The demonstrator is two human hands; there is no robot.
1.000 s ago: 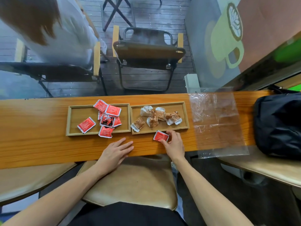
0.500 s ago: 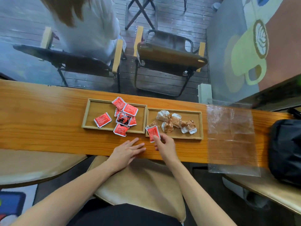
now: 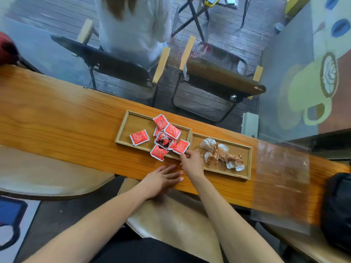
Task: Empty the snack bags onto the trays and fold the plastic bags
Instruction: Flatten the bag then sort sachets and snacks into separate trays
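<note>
Two wooden trays sit side by side on the long wooden counter (image 3: pixel 57 118). The left tray (image 3: pixel 123 128) holds several red snack packets (image 3: pixel 139 137). In the right tray (image 3: pixel 249 164) lie several brown-and-white wrapped snacks (image 3: pixel 222 157). My right hand (image 3: pixel 191 164) reaches to the left tray's right end and pinches the lower corner of a red packet (image 3: pixel 182 146) that lies on the pile there. My left hand (image 3: pixel 163 178) rests flat on the counter's near edge with fingers spread. An empty clear plastic bag (image 3: pixel 283 183) lies flat to the right of the trays.
A black bag (image 3: pixel 338 207) sits at the counter's right end. Padded stools (image 3: pixel 171 215) stand under the near edge. Beyond the glass are folding chairs (image 3: pixel 218 76) and a seated person (image 3: pixel 133 25).
My right hand carried a red packet from the counter in front of the right tray leftward to the left tray's pile. The left hand stayed flat. The camera view shifted.
</note>
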